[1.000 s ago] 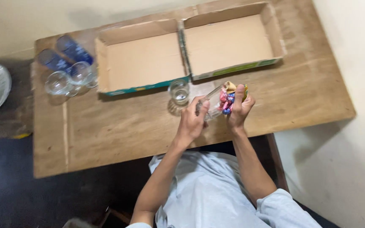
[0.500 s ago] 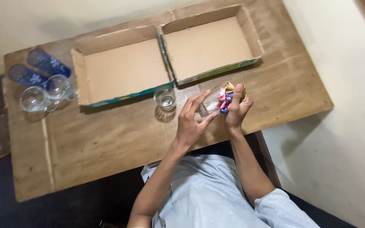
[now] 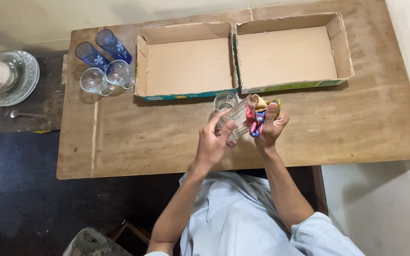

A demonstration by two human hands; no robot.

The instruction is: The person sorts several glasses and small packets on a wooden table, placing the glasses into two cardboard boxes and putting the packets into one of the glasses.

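Note:
My left hand point(image 3: 212, 142) grips a clear drinking glass point(image 3: 233, 116) held on its side above the wooden table point(image 3: 134, 142). A bunched, colourful cloth point(image 3: 257, 111) is pressed into the mouth of that glass by my right hand point(image 3: 270, 125). Just behind my hands a second clear glass point(image 3: 225, 100) stands upright on the table, in front of two shallow cardboard trays: one with a teal edge point(image 3: 186, 66) and one with a green edge point(image 3: 290, 52). Both trays hold nothing.
At the table's back left stand two tall blue glasses point(image 3: 101, 50) and two clear glasses point(image 3: 105, 78). A stack of glass plates point(image 3: 15, 78) with a white object on it sits further left, near a spoon point(image 3: 24, 114). A wall runs along the right.
My left hand has closed its fingers round the glass again after loosening them. The view has swung left, so the table's left end and the plates now show.

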